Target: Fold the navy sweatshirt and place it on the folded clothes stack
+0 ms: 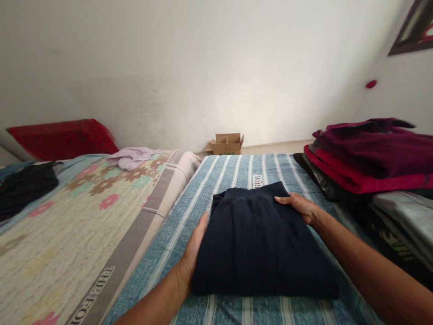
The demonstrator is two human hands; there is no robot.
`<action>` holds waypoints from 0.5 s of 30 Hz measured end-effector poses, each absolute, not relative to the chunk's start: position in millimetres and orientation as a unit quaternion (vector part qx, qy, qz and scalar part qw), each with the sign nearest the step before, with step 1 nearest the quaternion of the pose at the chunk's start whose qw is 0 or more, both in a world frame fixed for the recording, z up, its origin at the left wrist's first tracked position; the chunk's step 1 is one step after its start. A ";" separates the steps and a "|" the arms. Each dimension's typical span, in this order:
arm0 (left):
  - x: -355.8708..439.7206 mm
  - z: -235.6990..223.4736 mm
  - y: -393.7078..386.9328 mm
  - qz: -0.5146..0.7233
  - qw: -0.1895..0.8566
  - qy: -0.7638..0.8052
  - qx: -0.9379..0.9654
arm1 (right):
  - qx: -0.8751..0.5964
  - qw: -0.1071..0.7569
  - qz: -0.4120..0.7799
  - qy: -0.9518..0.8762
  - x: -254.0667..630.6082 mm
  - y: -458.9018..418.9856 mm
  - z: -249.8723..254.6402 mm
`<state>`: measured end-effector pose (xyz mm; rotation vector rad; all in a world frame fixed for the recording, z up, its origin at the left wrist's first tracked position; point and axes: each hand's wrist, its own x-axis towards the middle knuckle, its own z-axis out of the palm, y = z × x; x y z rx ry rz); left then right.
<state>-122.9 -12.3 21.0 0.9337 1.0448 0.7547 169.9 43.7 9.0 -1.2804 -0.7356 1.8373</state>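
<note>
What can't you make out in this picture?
In the head view:
Right hand: most fingers, hidden by the folded navy cloth garment.
Left hand: some fingers, hidden by that garment.
Dark lettering on the blue striped fabric sheet: its remainder, covered by the garment.
Brown cardboard box: base, behind the sheet's far edge.
Maroon folded cloth: right side, cut off by the picture's edge.

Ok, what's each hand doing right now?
Left hand: against the left edge of the navy garment; grip unclear.
Right hand: touching its right edge, fingers partly hidden; grip unclear.
</note>
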 end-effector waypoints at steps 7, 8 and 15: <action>-120.7 48.3 6.7 0.379 0.741 0.472 0.289 | -0.510 0.420 0.678 -0.323 172.8 59.7 24.8; -121.0 45.0 11.3 0.374 0.735 0.488 0.286 | -0.530 0.413 0.666 -0.323 171.9 63.1 23.2; -120.2 23.6 22.0 0.323 0.741 0.539 0.235 | -0.611 0.401 0.604 -0.319 158.7 71.3 6.5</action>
